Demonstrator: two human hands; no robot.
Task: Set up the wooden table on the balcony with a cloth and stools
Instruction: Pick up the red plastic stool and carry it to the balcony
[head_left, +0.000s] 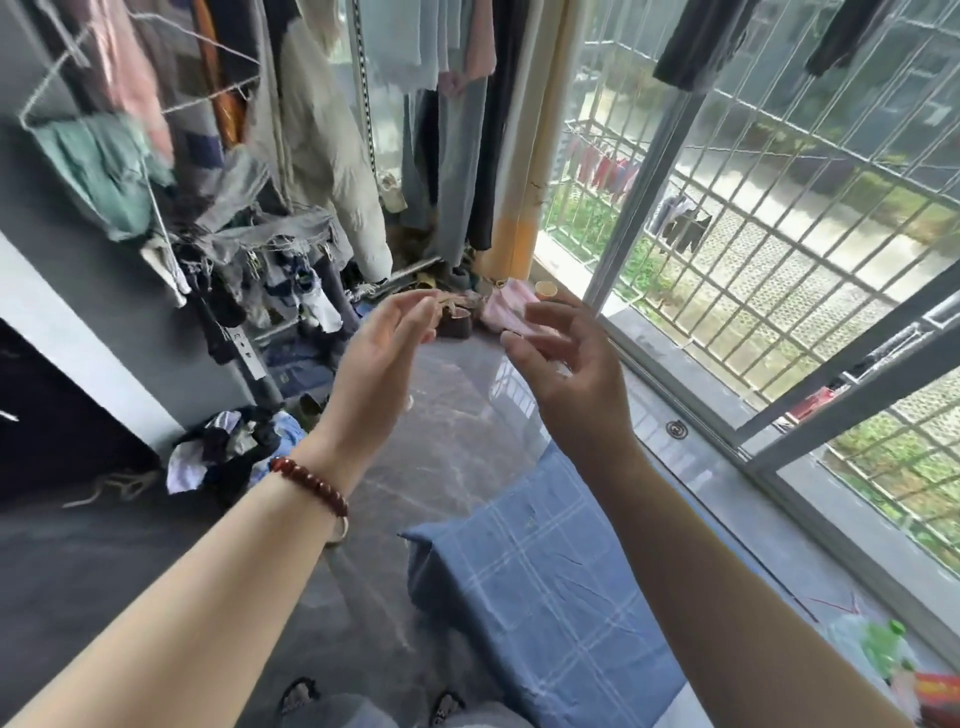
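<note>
Both hands are raised side by side above the floor, palms turned toward each other and apart. The left hand (374, 364), with a bead bracelet (311, 486) at its wrist, has its fingers loose and released, holding nothing; the right hand (566, 364) has its fingers spread and relaxed, also holding nothing. The blue checked cloth (545, 582) lies below them, covering the surface and draping over its near-left corner, beside the window grille (779, 208). Laundry (311, 130) hangs beyond.
</note>
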